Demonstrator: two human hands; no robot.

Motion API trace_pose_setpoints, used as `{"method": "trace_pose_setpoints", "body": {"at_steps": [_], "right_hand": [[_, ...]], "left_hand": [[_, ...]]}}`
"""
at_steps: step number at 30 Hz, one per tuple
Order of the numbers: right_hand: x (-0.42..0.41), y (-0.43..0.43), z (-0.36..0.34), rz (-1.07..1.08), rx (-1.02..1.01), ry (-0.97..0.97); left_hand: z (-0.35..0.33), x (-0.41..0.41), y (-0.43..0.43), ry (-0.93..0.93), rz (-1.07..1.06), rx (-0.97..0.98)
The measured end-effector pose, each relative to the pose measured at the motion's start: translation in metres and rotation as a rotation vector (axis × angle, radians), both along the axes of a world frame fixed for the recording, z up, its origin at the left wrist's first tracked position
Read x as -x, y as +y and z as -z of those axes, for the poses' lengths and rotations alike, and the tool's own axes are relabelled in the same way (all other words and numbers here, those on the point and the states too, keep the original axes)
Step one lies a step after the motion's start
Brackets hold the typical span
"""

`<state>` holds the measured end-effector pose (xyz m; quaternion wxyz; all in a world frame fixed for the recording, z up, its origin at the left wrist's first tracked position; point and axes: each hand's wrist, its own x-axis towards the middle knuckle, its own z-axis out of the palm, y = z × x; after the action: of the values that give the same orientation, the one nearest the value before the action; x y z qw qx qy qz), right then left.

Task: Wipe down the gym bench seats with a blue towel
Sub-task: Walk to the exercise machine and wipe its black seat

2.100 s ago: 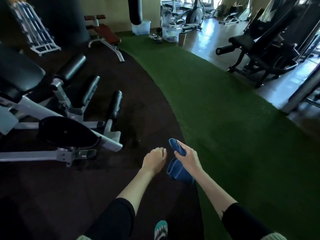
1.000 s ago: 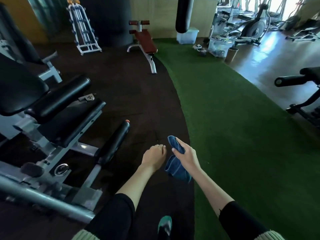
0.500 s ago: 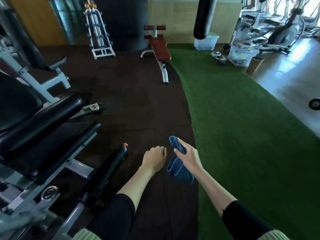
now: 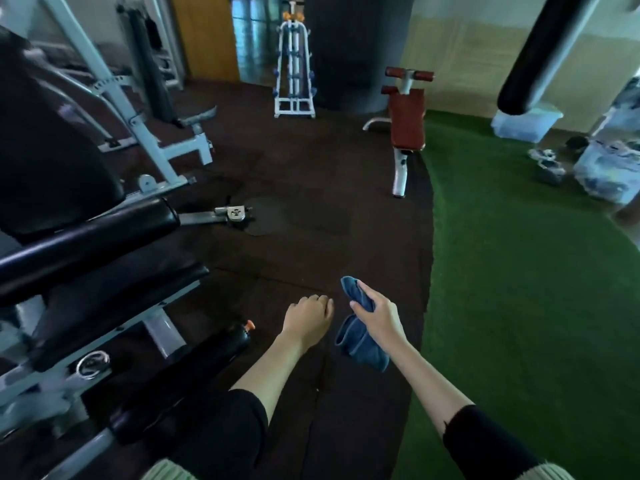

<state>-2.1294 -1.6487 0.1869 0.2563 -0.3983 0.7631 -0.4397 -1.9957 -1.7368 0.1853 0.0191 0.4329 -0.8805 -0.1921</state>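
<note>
A blue towel (image 4: 360,341) was held in the right hand (image 4: 377,311). The fingers were curled round its folded middle, so that one end stood up above the hand and the other hung below the wrist, over the floor. The left hand (image 4: 306,315) was carried just beside it, apart from the towel, with its fingers loosely curled and nothing in them.

To the left, the black padded seat (image 4: 104,289) of a white-framed machine was seen, its near edge running slantwise toward the left forearm. A black roller pad (image 4: 86,237) lay across above it. A lower black padded bar (image 4: 183,379) with an orange tip ended just left of the left wrist. The machine was touched by neither hand.

A broad stretch of dark rubber floor (image 4: 329,161) was spread ahead. It was bounded on the right by the curved edge of green turf (image 4: 519,289), which swept from beside the right arm up to the far wall. At that edge, well ahead, a red bench (image 4: 407,123) on a white frame was set. A white dumbbell rack (image 4: 294,81) stood to its left, before a dark pillar (image 4: 356,46). Between the machine and the red bench a flat dark disc (image 4: 266,216) lay on the floor, perhaps a weight plate, though the blur left this uncertain. A black punching bag (image 4: 540,53) was hung above a pale plastic bin (image 4: 523,124) at the turf's far corner.
</note>
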Motion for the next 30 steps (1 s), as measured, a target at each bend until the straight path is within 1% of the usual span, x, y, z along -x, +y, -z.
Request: {"method": "trace_pose_setpoints", "body": {"at_steps": [8, 16, 30], "right_hand": [[0.068, -0.107, 0.007, -0.157, -0.010, -0.003], [0.117, -0.248, 0.016, -0.262, -0.008, -0.012], [0.163, -0.476, 0.016, -0.503, -0.033, -0.020]], "left_hand": [[0.002, 0.059, -0.081, -0.044, -0.135, 0.000], [0.013, 0.099, -0.205, -0.014, -0.271, -0.022], [0.009, 0.137, -0.395, -0.020, -0.523, -0.033]]}}
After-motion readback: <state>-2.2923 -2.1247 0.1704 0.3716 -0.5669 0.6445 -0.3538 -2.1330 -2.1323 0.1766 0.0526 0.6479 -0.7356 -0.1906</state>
